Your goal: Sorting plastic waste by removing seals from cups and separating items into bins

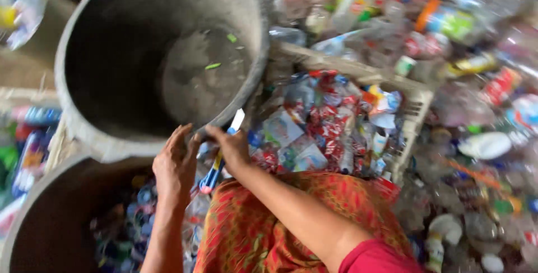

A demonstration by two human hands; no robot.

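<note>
My left hand (pixel 175 163) rests on the near rim of a big grey tub (pixel 84 54), fingers curled over its edge. My right hand (pixel 231 145) sits just beside it and grips a blue-and-yellow utility knife (pixel 216 167) whose pale blade (pixel 237 120) points up toward the tub's rim. The tub is almost bare inside, with dust and a few green scraps (pixel 213 66). The view is blurred.
A second grey tub (pixel 39 217) at lower left holds several bottle caps and bottles. A pale crate (pixel 414 105) to the right is full of torn plastic labels. Heaps of plastic bottles (pixel 448 21) cover the ground behind and right. Red patterned cloth (pixel 291 217) covers my lap.
</note>
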